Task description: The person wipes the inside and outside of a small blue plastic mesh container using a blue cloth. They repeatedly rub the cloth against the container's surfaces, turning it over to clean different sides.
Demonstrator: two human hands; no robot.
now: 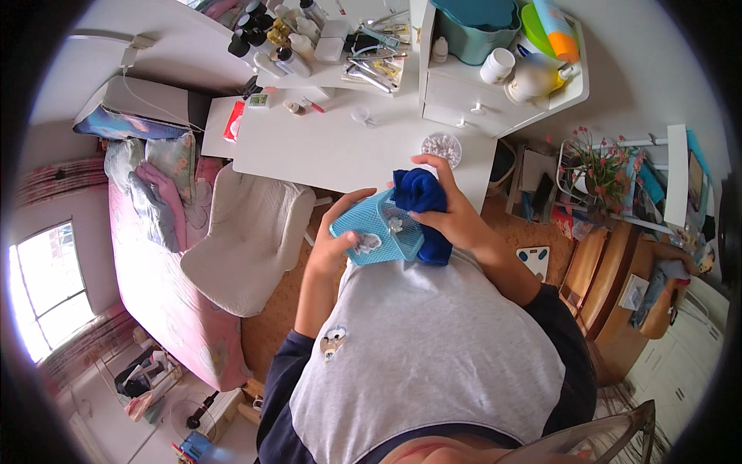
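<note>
In front of my chest I hold a light blue perforated plastic basket (363, 216) with a ridge or divider across it. My left hand (332, 241) grips its left side, thumb on the near face and fingers behind the far edge. Whitish, transparent patches show on the basket; I cannot make out what they are. My right hand (457, 213) is closed on a bunched dark blue cloth (420, 190), pressed against the basket's right side. The right thumb lies over the cloth at the basket's edge, while part of the cloth hangs down below.
Ahead stands a white desk (309, 147) with a round tub of cotton swabs (441, 148), a small transparent cup (362, 116) and bottles behind. A white-covered chair (243, 240) is at left, beside a pink bed (154, 294). To the right are a potted plant (603, 174) and a floor scale (533, 263).
</note>
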